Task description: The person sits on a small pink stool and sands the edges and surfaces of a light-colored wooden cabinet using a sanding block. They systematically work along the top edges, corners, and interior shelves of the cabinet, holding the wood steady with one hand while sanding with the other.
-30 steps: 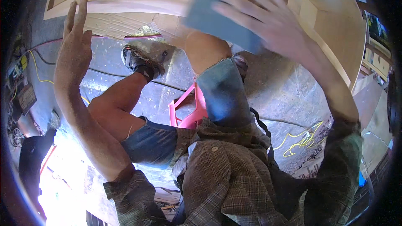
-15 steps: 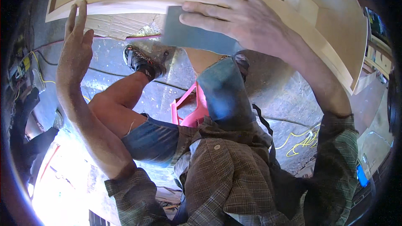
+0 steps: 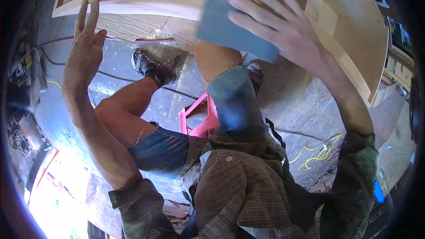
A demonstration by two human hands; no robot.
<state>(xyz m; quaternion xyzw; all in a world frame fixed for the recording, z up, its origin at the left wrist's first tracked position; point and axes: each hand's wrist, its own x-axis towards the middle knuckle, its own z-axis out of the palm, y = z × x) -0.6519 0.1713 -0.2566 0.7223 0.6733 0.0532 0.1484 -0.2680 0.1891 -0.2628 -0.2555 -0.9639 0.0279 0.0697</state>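
A pale wooden piece of furniture (image 3: pixel 146 5) with a long curved-looking edge and inner panels spans the top of the view. My left hand (image 3: pixel 84 48) has its fingers stretched out, with the fingertips against the lower rail at the left. Over the middle of that rail my right hand (image 3: pixel 287 31) presses a grey-green sheet of sandpaper (image 3: pixel 232 31) under its spread, slightly blurred fingers. Part of the sheet hangs below the rail, and its part under the hand is hidden.
A pink plastic stool (image 3: pixel 206 121) is beneath me, between my legs. Yellow cord (image 3: pixel 314 155) lies coiled at the right, and a dark cable (image 3: pixel 117 76) crosses the grey floor. Cardboard (image 3: pixel 128 26) shows below the wood. Boards lean at the far right.
My right hand and the sandpaper have slid to the right along the rail. My left hand stays at the rail; the whole view has shifted slightly.
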